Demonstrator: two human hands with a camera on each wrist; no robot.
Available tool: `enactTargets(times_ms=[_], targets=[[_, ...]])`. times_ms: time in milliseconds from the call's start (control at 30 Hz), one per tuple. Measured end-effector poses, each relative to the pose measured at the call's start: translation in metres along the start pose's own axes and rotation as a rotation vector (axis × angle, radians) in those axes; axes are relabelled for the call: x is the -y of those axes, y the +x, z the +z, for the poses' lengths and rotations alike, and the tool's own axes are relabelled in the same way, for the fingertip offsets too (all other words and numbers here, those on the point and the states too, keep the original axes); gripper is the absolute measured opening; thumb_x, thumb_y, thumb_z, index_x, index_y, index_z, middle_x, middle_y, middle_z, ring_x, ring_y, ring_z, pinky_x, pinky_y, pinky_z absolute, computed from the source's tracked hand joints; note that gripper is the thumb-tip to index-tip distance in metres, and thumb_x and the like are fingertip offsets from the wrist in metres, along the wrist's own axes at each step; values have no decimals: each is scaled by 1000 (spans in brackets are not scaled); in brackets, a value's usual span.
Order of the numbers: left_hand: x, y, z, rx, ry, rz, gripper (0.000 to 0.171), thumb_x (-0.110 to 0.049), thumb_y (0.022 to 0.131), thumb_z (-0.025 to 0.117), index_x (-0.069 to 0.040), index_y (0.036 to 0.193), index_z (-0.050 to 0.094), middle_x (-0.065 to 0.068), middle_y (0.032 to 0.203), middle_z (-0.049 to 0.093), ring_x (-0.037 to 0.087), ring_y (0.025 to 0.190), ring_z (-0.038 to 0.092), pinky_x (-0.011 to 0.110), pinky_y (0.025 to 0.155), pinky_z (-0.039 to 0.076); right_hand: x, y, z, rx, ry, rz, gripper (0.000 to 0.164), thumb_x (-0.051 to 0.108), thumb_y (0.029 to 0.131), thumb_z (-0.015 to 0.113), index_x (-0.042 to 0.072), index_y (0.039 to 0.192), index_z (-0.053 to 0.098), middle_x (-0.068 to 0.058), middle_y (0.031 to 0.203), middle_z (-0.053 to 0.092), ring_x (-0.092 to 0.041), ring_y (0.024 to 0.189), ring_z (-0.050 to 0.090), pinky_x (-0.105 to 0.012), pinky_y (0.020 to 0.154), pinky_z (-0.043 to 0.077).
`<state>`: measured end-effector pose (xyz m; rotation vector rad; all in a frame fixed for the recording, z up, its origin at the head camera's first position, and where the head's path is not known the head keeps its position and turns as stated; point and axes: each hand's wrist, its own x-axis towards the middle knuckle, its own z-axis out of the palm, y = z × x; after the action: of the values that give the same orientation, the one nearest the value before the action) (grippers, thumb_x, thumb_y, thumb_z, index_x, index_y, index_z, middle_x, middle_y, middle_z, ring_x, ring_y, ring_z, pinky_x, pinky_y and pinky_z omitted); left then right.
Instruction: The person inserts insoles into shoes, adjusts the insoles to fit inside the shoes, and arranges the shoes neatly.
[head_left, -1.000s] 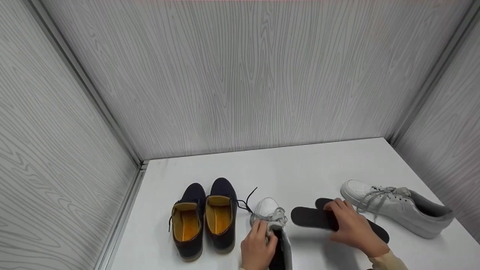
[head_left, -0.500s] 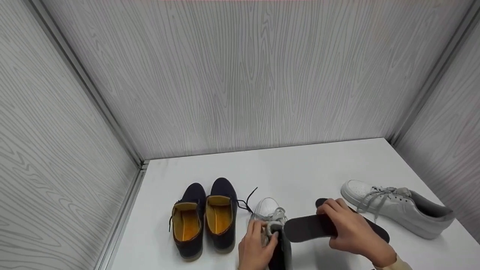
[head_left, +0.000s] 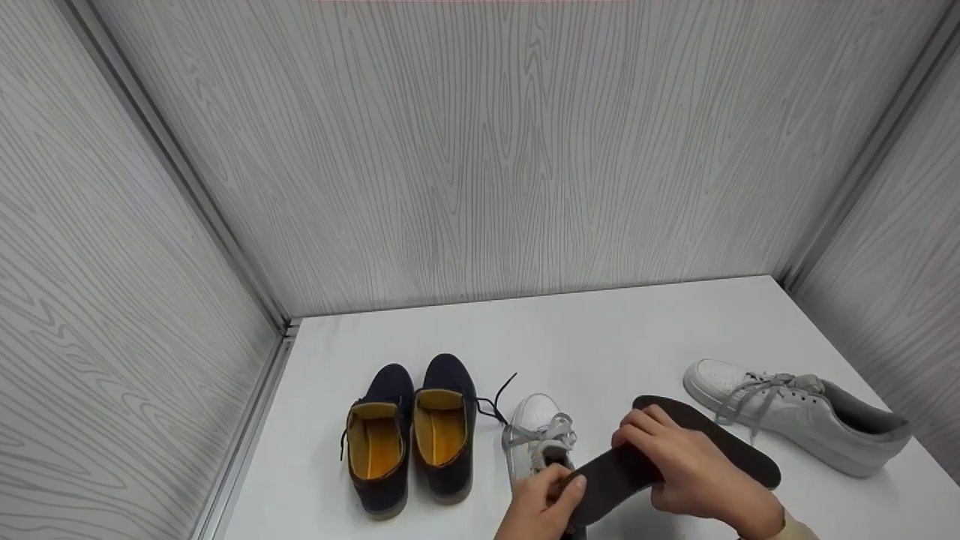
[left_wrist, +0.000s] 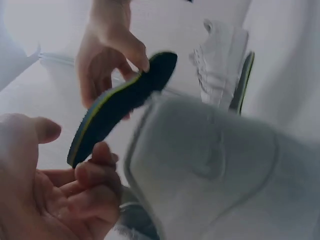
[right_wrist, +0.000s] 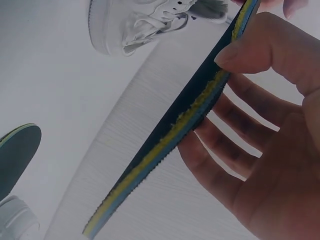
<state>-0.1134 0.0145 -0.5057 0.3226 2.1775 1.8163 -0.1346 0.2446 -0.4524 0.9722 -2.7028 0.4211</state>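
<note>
My right hand (head_left: 686,465) grips a dark insole (head_left: 611,480) by its middle, thumb on one face and fingers on the other. In the right wrist view the insole's layered yellow and blue edge (right_wrist: 175,130) shows. My left hand (head_left: 541,504) is at the insole's near end. The left wrist view has that end between thumb and loosely bent fingers, the thumb apart from it; whether the fingers touch it I cannot tell. Beside the left hand stands a white sneaker (head_left: 534,416) with grey laces, its heel close in the left wrist view.
A second dark insole (head_left: 739,448) lies on the white table (head_left: 600,330) behind the right hand. Another white sneaker (head_left: 802,416) stands at the right. Two navy shoes with yellow linings, a left one (head_left: 379,442) and a right one (head_left: 444,427), stand side by side at the left.
My right hand has lifted the insole off the second one and brought its end left and nearer, tilting it. My left hand has left the sneaker's tongue and come to the insole's end.
</note>
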Motion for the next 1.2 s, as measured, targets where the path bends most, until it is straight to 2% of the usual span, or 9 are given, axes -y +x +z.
enactTargets(times_ms=[67, 133, 300, 433, 533, 667, 933, 1100, 1200], targets=[[0, -1, 2, 51, -93, -76, 23, -35, 91, 58, -13, 89, 64, -3, 68, 64, 8, 55, 56, 23, 51, 45, 1, 2, 0, -10, -7, -28, 70, -5, 35, 55, 26, 98, 59, 15, 104, 51, -7, 93, 43, -22, 49, 38], [2, -2, 4, 89, -179, -105, 21, -30, 90, 59, -9, 90, 64, 0, 68, 64, 8, 55, 56, 22, 51, 45, 2, 3, 1, -23, -15, -63, 71, -7, 35, 52, 26, 97, 59, 14, 104, 51, -7, 92, 45, -22, 50, 39], [12, -4, 7, 224, -415, -120, 18, -14, 90, 57, 1, 100, 61, 2, 72, 62, 7, 60, 59, 18, 54, 46, 6, 6, 5, -55, -15, -142, 73, -12, 37, 44, 25, 97, 60, 13, 105, 52, -8, 92, 48, -25, 60, 44], [17, -6, 10, 296, -490, -100, 18, -11, 89, 56, -1, 104, 57, -1, 71, 60, 5, 61, 60, 18, 54, 47, 8, 7, 9, -86, 2, -177, 76, -15, 38, 38, 23, 100, 60, 12, 109, 53, -11, 101, 48, -31, 75, 45], [19, -7, 12, 314, -504, -57, 14, -10, 89, 55, -3, 100, 53, -2, 68, 59, 4, 59, 59, 18, 53, 46, 9, 8, 14, -123, 1, -203, 76, -15, 40, 33, 23, 100, 60, 12, 110, 54, -14, 104, 46, -33, 80, 43], [20, -8, 14, 331, -526, -23, 10, -8, 89, 55, -6, 96, 48, -1, 67, 59, 4, 58, 59, 18, 53, 47, 10, 9, 18, -167, 10, -238, 76, -15, 42, 31, 22, 101, 61, 11, 110, 55, -17, 103, 46, -33, 81, 43], [14, -10, 16, 357, -547, -39, 15, -4, 87, 53, -11, 93, 41, 1, 67, 58, 4, 59, 60, 18, 54, 47, 13, 8, 17, -180, -6, -245, 73, -15, 49, 38, 23, 106, 62, 10, 116, 56, -18, 104, 47, -34, 82, 43], [9, -11, 20, 354, -528, -16, 21, -2, 87, 51, -9, 99, 35, -1, 65, 55, 2, 52, 55, 17, 50, 43, 16, 7, 12, -210, -6, -208, 73, -15, 49, 42, 22, 110, 62, 2, 121, 54, -20, 105, 46, -40, 79, 44], [7, -12, 21, 348, -491, 24, 25, -3, 87, 51, -8, 100, 30, -5, 62, 50, -1, 45, 47, 16, 46, 39, 17, 5, 7, -287, -38, -104, 65, -9, 54, 49, 21, 110, 62, 3, 117, 55, -16, 101, 48, -35, 76, 43]])
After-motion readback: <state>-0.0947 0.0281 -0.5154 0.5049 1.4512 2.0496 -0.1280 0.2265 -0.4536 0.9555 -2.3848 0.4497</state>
